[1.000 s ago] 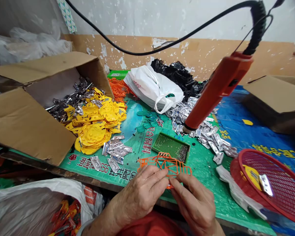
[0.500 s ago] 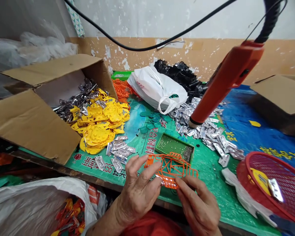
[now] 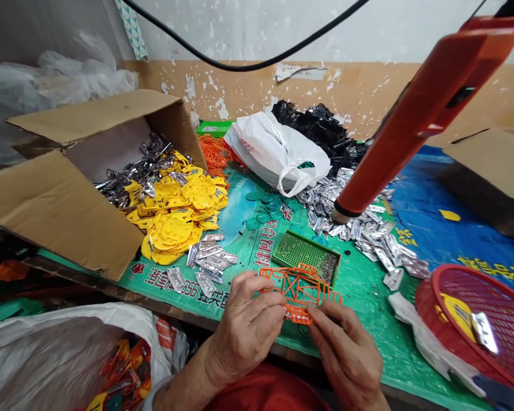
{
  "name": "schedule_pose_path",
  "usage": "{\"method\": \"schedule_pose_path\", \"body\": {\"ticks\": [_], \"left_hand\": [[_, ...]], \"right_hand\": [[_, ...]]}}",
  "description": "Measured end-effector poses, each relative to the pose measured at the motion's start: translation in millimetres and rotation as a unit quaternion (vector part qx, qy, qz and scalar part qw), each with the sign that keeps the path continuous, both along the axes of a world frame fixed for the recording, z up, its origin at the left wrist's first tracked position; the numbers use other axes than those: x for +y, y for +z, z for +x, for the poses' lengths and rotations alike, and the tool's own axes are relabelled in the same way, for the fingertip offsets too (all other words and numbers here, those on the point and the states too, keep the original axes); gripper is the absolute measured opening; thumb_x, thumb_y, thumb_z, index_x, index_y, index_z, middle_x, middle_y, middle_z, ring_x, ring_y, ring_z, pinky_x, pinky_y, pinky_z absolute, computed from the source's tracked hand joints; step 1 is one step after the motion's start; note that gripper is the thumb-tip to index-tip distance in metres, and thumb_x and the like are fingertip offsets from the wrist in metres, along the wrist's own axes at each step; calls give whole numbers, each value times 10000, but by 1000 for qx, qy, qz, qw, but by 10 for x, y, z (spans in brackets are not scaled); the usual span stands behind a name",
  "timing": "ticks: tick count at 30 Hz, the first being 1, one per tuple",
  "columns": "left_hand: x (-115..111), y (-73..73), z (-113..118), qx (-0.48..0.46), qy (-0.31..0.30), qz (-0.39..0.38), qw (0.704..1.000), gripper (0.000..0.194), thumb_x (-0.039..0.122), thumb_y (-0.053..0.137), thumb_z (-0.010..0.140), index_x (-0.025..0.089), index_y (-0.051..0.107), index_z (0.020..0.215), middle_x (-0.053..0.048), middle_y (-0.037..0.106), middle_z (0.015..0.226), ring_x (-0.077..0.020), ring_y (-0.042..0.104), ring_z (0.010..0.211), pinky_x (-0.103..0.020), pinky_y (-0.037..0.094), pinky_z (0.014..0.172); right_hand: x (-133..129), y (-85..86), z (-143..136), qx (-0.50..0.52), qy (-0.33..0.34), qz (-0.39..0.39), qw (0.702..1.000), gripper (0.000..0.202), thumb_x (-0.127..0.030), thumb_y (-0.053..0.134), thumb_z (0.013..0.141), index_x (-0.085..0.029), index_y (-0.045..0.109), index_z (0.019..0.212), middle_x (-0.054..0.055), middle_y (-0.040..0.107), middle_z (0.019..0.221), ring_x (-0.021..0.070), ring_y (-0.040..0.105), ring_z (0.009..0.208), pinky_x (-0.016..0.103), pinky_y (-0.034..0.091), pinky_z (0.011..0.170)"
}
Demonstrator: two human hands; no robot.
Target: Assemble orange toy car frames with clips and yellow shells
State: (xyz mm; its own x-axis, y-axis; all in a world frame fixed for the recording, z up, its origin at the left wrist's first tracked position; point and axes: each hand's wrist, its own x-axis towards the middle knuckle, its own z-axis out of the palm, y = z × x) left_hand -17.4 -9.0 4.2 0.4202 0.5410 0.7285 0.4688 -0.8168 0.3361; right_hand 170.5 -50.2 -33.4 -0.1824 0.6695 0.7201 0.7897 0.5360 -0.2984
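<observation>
An orange plastic frame (image 3: 300,289) is held low over the table's front edge, with a shiny silvery strip along its near side. My left hand (image 3: 251,319) grips its left near end, fingers bent and pressed on it. Thumb and fingers of my right hand (image 3: 345,342) pinch the near right side. Just beyond the frame lies a green tray (image 3: 304,254) with small metal screws at its right end. A red electric screwdriver (image 3: 415,120) hangs to the right, its tip above a pile of silvery metal pieces (image 3: 381,245).
On the left, a cardboard box (image 3: 64,211) spills dark metal pieces and yellow parts (image 3: 175,228). Behind are orange frames (image 3: 214,154), a white bag (image 3: 278,151) and black parts (image 3: 325,134). A red basket (image 3: 437,325) stands right; an open sack (image 3: 47,354) is lower left.
The red screwdriver appears larger and extends further right. My left hand's fingers have closed in more on the orange frame. The view has shifted slightly.
</observation>
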Motion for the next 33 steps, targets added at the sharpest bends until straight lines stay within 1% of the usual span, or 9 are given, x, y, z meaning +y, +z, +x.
{"method": "schedule_pose_path", "body": {"ticks": [6, 12, 14, 17, 21, 23, 27, 29, 33], "left_hand": [[-7, -24, 2, 0, -25, -22, 999, 162, 16, 579, 795, 153, 585, 881, -28, 705, 846, -170, 510, 805, -340, 439, 763], [-45, -12, 0, 40, 5, -52, 998, 247, 52, 537, 840, 142, 572, 1067, -26, 684, 809, -175, 492, 781, -399, 352, 805], [-62, 43, -6, 70, 1, -85, 994, 177, 85, 530, 860, 163, 603, 1001, -12, 662, 765, -180, 488, 781, -399, 325, 801], [-98, 161, -28, 128, -17, -173, 976, 119, 128, 509, 878, 174, 613, 842, -10, 624, 740, -186, 484, 790, -377, 324, 777], [-113, 306, -60, 173, -49, -320, 930, 133, 81, 506, 826, 177, 586, 781, -15, 622, 803, -177, 499, 810, -320, 363, 759], [-88, 356, -58, 171, -88, -401, 895, 143, 58, 512, 784, 183, 581, 773, 1, 610, 806, -154, 511, 800, -272, 372, 724], [-22, 390, -5, 165, -154, -528, 819, 185, 76, 480, 771, 173, 486, 614, 40, 513, 683, -106, 463, 679, -232, 324, 635], [-3, 375, 26, 139, -157, -578, 789, 211, 134, 458, 802, 174, 455, 595, 50, 441, 635, -96, 408, 633, -233, 293, 597], [17, 307, 46, 78, -118, -659, 738, 191, 245, 452, 816, 175, 483, 642, 56, 323, 610, -96, 294, 582, -249, 210, 515]], "right_hand": [[16, 29, 0, 18, 17, -12, 1000, 170, -95, 544, 870, -136, 645, 999, 90, 617, 857, 135, 631, 743, 212, 543, 626], [48, 85, 7, 30, 41, -14, 999, 146, -120, 540, 879, -149, 651, 969, 88, 678, 837, 148, 668, 754, 220, 565, 653], [55, 128, 8, 43, 66, -43, 996, 130, -135, 538, 885, -149, 652, 946, 81, 676, 815, 143, 668, 739, 214, 561, 649], [56, 210, 9, 76, 127, -127, 981, 115, -159, 528, 895, -151, 642, 885, 65, 645, 771, 133, 643, 695, 209, 536, 607], [64, 325, 29, 94, 200, -225, 949, 148, -181, 519, 904, -161, 617, 794, 36, 593, 718, 114, 584, 620, 202, 467, 533], [85, 387, 51, 109, 227, -278, 927, 172, -219, 525, 907, -168, 614, 770, 20, 582, 717, 103, 567, 612, 201, 441, 530], [171, 512, 99, 145, 268, -401, 864, 172, -291, 554, 894, -185, 622, 777, 1, 591, 768, 106, 585, 694, 213, 457, 610], [233, 555, 117, 141, 265, -438, 847, 186, -318, 555, 891, -189, 632, 781, -3, 585, 775, 108, 577, 699, 221, 461, 618], [369, 548, 120, 129, 259, -455, 842, 251, -384, 553, 882, -188, 651, 760, -11, 555, 734, 107, 545, 666, 221, 447, 585]]}}
